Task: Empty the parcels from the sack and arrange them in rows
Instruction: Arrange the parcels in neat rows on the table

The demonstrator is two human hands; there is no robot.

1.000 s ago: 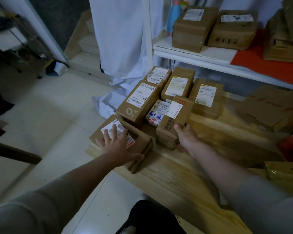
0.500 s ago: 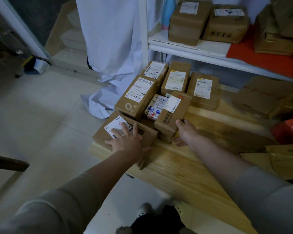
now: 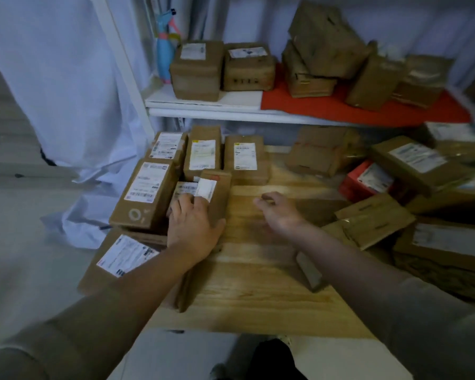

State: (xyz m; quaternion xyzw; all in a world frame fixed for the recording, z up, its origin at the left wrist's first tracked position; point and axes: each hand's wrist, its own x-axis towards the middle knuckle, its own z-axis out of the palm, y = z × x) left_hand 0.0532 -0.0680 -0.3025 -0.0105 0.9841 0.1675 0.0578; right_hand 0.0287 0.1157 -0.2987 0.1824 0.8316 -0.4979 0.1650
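Left hand (image 3: 194, 229) moved off the front box (image 3: 121, 261) onto the middle box (image 3: 214, 196), fingers flat, gripping nothing. Right hand (image 3: 279, 212) let go, hovered loosely open over the table (image 3: 258, 283). That row looked settled; loose boxes (image 3: 412, 163) waited at right.

Labelled brown parcels (image 3: 203, 157) in rows

white sheet (image 3: 66, 86) hanging left | blue bottle, possibly a sprayer (image 3: 165, 54), on shelf (image 3: 203, 112)

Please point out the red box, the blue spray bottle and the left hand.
red box (image 3: 353, 185): head view, its red side face.
blue spray bottle (image 3: 163, 60): head view, its body.
left hand (image 3: 194, 229): head view, its back.
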